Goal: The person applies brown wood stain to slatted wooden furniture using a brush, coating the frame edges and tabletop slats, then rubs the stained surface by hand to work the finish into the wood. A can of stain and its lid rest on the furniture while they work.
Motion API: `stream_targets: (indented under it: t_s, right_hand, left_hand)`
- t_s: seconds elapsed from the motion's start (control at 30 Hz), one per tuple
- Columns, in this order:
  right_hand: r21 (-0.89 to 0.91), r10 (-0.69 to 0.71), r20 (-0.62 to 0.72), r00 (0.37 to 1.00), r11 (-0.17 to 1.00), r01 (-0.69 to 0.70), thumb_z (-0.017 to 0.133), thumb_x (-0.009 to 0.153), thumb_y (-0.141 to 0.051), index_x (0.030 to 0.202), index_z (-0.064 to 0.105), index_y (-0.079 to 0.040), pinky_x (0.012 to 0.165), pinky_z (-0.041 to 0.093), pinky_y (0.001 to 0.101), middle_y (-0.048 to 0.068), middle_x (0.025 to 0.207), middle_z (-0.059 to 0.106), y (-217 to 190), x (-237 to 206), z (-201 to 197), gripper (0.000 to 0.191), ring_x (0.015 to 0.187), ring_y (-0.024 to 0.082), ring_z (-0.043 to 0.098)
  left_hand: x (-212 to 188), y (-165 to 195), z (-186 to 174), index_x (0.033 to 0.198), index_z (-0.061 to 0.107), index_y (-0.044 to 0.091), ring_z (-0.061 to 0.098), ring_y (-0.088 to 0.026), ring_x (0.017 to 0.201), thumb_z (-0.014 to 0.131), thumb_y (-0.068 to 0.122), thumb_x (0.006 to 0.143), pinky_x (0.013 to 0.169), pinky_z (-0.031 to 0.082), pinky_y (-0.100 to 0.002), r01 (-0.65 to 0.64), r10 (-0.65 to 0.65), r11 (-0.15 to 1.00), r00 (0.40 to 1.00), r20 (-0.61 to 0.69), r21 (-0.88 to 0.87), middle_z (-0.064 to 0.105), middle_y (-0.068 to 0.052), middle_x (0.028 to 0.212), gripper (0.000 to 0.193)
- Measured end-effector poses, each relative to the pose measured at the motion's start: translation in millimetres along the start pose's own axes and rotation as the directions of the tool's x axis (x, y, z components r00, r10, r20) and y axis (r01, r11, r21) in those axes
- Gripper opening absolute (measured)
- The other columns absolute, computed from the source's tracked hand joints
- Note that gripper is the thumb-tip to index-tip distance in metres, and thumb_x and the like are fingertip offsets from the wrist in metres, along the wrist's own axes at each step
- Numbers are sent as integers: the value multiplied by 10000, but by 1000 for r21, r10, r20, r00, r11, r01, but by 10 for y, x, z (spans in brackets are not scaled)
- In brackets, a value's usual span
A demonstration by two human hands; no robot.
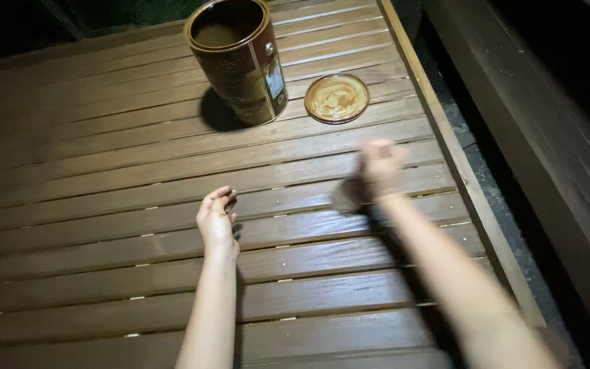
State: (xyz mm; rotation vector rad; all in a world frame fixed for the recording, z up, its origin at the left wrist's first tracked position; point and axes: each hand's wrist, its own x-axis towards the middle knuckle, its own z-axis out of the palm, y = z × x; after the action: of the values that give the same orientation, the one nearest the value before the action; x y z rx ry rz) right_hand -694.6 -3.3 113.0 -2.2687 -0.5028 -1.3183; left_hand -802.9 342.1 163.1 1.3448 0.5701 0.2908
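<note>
Head camera looks down on a brown slatted table [104, 171]. Left hand [216, 219] hovers just above the slats, fingers [221, 196] loosely curled and holding nothing. Right hand [379, 169] is blurred; whether its fingers grip anything I cannot tell. Beyond both hands stands an open paint can [237, 58], with its round lid [336, 98] lying flat just beside it.

The slatted wooden surface [104, 171] was dark brown and glossy under one bright light from above, and beyond that light all was dark. At its right edge ran a wooden border, then a strip of rough grey floor [493, 198] and a dark wooden wall [568, 123].
</note>
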Motion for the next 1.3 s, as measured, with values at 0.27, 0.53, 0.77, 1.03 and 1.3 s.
stream_targets:
  t_s: [0.27,0.53,0.77,1.03,1.3]
  right_hand:
    - [301,387,308,869,827,-475,720,1051,-135,889,735,-4,676,515,304,89,825,710,1273,128,-1053,209,716,160,649]
    - [246,16,571,821,951,-190,752,790,-314,777,754,-179,575,550,472,103,724,725,-1454,-55,113,136,652,335,699]
    - [463,-200,555,807,881,-100,763,730,-268,814,728,-169,586,552,435,71,783,737,-1595,-87,279,135,700,302,712]
    - [-104,180,588,789,984,-147,746,829,-423,937,792,-236,627,553,443,88,770,725,325,-52,-148,220,705,310,708]
    - [416,163,435,886,836,-358,767,914,-313,848,766,-56,535,472,362,137,692,691,-953,296,596,265,544,222,625]
  left_hand:
    - [10,-77,2,1111,686,165,680,-90,993,549,155,952,734,428,-265,36,-36,999,999,2,12,768,22,1062,210]
    - [120,-34,-57,1128,684,159,671,-102,1032,552,174,947,788,433,-294,7,-6,1000,1000,-27,15,761,12,1094,225]
    - [289,17,-233,1112,689,152,673,-100,1003,551,165,937,767,433,-274,1,-1,1000,998,-63,-7,766,6,1072,223]
    - [301,72,-513,1119,681,141,657,-93,977,555,161,945,735,431,-273,12,-14,1000,996,-90,-28,750,13,1062,216]
    - [412,60,-803,1128,692,139,647,-99,979,543,150,952,767,446,-276,13,-15,1000,994,-110,-19,754,11,1073,230]
